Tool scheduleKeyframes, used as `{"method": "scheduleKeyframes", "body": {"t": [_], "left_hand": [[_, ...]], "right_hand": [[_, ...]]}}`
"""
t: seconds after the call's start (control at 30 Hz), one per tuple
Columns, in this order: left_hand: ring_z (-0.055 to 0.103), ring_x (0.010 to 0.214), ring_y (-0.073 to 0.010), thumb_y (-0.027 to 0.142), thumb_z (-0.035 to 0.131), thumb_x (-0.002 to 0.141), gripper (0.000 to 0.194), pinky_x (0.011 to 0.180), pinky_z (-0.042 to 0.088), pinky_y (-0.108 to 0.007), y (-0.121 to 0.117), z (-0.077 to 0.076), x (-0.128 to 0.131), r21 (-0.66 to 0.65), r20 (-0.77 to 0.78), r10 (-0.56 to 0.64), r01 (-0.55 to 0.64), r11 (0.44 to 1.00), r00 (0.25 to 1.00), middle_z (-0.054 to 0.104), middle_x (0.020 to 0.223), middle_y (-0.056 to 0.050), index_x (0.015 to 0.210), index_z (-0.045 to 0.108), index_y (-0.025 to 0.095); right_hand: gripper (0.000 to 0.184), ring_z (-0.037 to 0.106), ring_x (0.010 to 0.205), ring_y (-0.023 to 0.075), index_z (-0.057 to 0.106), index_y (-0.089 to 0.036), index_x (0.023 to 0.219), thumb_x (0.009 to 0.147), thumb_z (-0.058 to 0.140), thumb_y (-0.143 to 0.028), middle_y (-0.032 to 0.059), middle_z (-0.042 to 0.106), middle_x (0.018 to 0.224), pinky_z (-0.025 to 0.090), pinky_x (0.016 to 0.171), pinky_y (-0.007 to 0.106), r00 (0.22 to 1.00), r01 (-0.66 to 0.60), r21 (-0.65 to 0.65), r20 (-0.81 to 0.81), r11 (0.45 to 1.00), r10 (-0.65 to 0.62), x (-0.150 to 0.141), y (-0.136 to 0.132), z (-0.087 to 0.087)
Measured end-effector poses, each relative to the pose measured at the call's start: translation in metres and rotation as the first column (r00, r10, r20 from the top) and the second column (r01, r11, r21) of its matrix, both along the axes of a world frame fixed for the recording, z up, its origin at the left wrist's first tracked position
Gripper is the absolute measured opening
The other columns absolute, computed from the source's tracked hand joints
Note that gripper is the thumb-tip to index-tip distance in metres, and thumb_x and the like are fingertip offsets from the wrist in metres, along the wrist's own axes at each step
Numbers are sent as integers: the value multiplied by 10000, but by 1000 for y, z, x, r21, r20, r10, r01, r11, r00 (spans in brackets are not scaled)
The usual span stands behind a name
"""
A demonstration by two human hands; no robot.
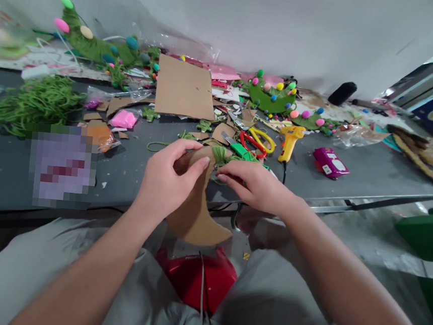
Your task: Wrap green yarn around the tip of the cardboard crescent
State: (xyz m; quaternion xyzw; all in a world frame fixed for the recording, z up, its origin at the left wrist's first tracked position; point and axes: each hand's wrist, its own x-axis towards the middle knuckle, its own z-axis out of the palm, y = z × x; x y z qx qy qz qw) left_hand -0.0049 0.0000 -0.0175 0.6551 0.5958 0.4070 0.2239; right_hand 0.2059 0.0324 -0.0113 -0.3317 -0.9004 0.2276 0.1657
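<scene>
- Left hand [168, 173]: fingers gripping a brown cardboard crescent [196, 216] near its upper end, thumb across the near face.
- The crescent is between both hands, at the near edge of the dark table [124, 177], its lower tip hanging over the person's lap.
- Green yarn [221, 154] is wound round the upper part; much of the cardboard is bare.
- Right hand [256, 183]: fingers bent and bunched right beside the winding. I cannot tell whether they are closed on a strand.
- Clutter just beyond the hands: red scissors handles [247, 144], yellow scissors handles [269, 146] and a green handle [243, 152] overlap among offcuts, crowding the space there.
- Yellow glue gun [289, 141] to the right of these, cord running down behind the right forearm; purple packet [330, 163] farther right.
- Left side: heap of loose green yarn [36, 101], pink packet [123, 119], orange packet [100, 136].
- Toward the wall: a flat cardboard sheet [185, 89] between two green crescents with coloured balls, one left [93, 48], one right [271, 101]. The sheet covers part of the litter behind it.
- Hard to read: a pixelated patch [62, 166] at front left; a dark object [343, 93] by the wall, which I cannot identify.
- Left fingertips hidden behind the cardboard; green bins [423, 231] cut off at the right edge.
</scene>
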Motion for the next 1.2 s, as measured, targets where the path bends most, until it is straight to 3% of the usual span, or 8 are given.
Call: {"method": "scheduleKeyframes", "body": {"t": [0.13, 0.3, 0.47, 0.6, 0.8, 1.0, 1.2], "left_hand": [[679, 961, -217, 394, 620, 891, 268, 862, 515, -312, -1, -6, -1, 19, -107, 1, 1, 1000, 994, 743, 1089, -29, 1101, 677, 239], [686, 984, -268, 401, 610, 888, 270, 823, 507, -356, -2, -7, -1, -63, -167, -90, 80, 995, 982, 748, 1101, -53, 1101, 681, 250], [690, 930, -248, 402, 610, 892, 273, 803, 513, -358, -3, -5, -1, -206, -81, -242, 221, 953, 967, 752, 1061, -36, 1112, 689, 262], [673, 861, -212, 403, 636, 874, 269, 761, 515, -326, -4, -3, 1, -251, 0, -350, 339, 907, 937, 747, 995, -16, 1088, 710, 259], [634, 717, -169, 364, 686, 839, 216, 630, 486, -269, -4, 6, 2, -265, 126, -403, 422, 867, 907, 710, 819, 8, 1007, 720, 232], [616, 714, -149, 365, 716, 832, 236, 629, 472, -246, -4, 9, 1, -250, 303, -398, 475, 843, 866, 702, 822, 14, 1022, 703, 225], [620, 769, -168, 371, 711, 839, 243, 687, 490, -274, -4, 9, 0, -263, 340, -402, 496, 827, 850, 715, 896, -7, 1030, 697, 222]], "right_hand": [[251, 595, 803, 169, 648, -159, 903, 1017, 448, -258, 72, 690, 872, 412, 743, 275, 994, -29, 101, 105, 994, 19, -3, -6, 2], [229, 604, 807, 183, 655, -157, 909, 1003, 464, -243, 78, 691, 865, 409, 742, 288, 990, -30, 180, 141, 983, 4, -1, -5, 8], [212, 603, 825, 184, 649, -161, 914, 1001, 481, -257, 73, 685, 859, 410, 729, 292, 996, -48, 214, 83, 976, 31, 3, -1, 8], [192, 588, 806, 171, 643, -169, 914, 993, 519, -292, 67, 673, 868, 416, 725, 283, 1000, -2, 184, -13, 983, 5, 8, 4, 8], [155, 562, 736, 132, 657, -169, 900, 964, 585, -291, 33, 672, 830, 417, 688, 255, 980, 103, 60, -176, 993, -91, 13, 8, 11], [200, 501, 663, 99, 647, -157, 880, 966, 591, -328, 2, 621, 757, 391, 618, 226, 957, 132, -48, -253, 990, -140, 10, 6, 11], [212, 491, 678, 100, 641, -159, 891, 977, 573, -341, -3, 607, 757, 392, 640, 226, 950, 149, -41, -272, 988, -154, 7, 6, 7]]}}
